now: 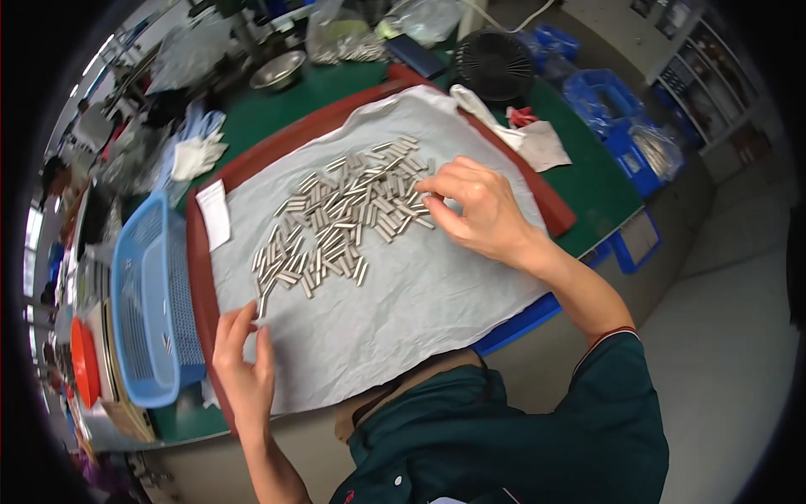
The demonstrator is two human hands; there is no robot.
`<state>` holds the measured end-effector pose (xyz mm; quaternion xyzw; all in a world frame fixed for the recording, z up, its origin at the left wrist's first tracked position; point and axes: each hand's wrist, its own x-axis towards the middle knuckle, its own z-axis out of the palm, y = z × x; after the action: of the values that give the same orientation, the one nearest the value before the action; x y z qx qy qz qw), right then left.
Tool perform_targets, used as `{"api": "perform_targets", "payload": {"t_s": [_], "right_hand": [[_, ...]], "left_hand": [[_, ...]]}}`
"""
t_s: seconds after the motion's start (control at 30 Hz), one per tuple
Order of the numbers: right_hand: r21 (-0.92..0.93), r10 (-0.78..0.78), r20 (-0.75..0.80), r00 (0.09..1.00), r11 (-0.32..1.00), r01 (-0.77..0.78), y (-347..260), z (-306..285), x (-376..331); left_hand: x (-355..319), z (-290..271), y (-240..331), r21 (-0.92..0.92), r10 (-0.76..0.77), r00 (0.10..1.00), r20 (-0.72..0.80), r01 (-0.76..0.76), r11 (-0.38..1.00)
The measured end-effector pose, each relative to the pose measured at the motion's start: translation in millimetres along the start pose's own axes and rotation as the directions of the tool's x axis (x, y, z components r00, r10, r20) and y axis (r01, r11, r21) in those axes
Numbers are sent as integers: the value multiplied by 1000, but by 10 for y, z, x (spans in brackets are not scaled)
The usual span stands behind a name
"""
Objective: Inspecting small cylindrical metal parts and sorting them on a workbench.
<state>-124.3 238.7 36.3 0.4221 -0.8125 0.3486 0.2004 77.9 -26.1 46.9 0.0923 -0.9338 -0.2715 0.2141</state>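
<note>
a red tray (198, 277) holds white paper (403, 294) strewn with small metal pins (344, 218). the right hand (474, 210) touches them, fingers curled; the left hand (243, 365) lies open on the paper.

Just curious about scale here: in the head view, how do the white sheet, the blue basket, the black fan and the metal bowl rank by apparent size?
1. white sheet, by far the largest.
2. blue basket.
3. black fan.
4. metal bowl.
The fan and bowl sit far back near the bent rim, so their order is unsure.

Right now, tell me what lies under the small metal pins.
The metal pins lie on crinkled white paper spread over a red-brown tray. The tray's floor is covered, so hidden.
</note>
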Motion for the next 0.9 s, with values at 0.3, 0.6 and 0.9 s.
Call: {"api": "perform_targets", "payload": {"t_s": [0.3, 0.6, 0.9], "right_hand": [[-399, 425, -168, 889, 796, -456, 1285, -940, -169], [-421, 410, -72, 909, 814, -401, 1567, -762, 1], [-302, 470, 125, 874, 857, -418, 1709, -429, 588]], "left_hand": [[181, 187, 322, -28, 164, 985, 46, -163, 986], [400, 326, 699, -16, 301, 951, 64, -301, 954], [632, 818, 932, -636, 213, 889, 405, 106, 765]]}}
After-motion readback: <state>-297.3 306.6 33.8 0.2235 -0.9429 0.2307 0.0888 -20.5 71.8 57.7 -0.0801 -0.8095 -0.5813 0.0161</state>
